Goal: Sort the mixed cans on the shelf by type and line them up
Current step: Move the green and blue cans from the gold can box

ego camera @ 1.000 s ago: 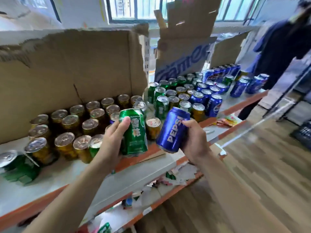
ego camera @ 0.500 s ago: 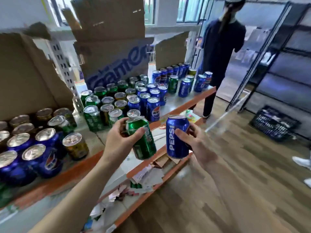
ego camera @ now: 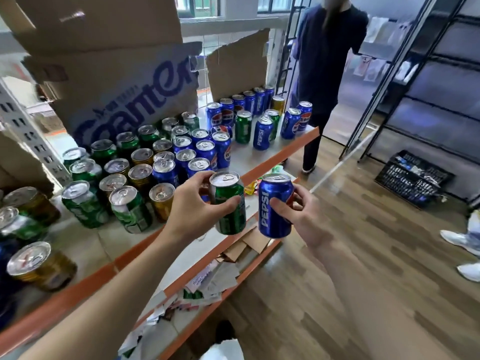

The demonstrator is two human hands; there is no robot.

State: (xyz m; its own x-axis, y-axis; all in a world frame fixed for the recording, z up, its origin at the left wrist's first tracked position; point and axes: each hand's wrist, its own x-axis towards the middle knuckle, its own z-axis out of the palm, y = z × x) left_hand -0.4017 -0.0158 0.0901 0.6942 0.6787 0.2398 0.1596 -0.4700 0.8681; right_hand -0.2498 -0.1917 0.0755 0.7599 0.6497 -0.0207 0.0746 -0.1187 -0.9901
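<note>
My left hand (ego camera: 193,203) grips a green can (ego camera: 230,211) upright, in front of the shelf's orange edge (ego camera: 280,154). Just to its right, my right hand (ego camera: 298,214) holds a blue Pepsi can (ego camera: 274,206), also upright, over the floor beside the shelf. On the shelf stand several mixed cans: green ones (ego camera: 83,203) at the left front, gold ones (ego camera: 161,201) among them, and blue Pepsi cans (ego camera: 205,152) in the middle. More blue cans (ego camera: 226,111) line the far end, with a green can (ego camera: 242,127) among them.
Torn cardboard boxes (ego camera: 135,81) stand behind the cans. A lower shelf (ego camera: 207,279) holds paper scraps. A person in dark clothes (ego camera: 324,61) stands at the shelf's far end. A black crate (ego camera: 413,178) and metal racks (ego camera: 428,74) are on the right, on the wooden floor.
My view has swung right along the shelf, from the gold cans to the blue ones. Both hands kept their cans and turned them upright, moving rightward with the view.
</note>
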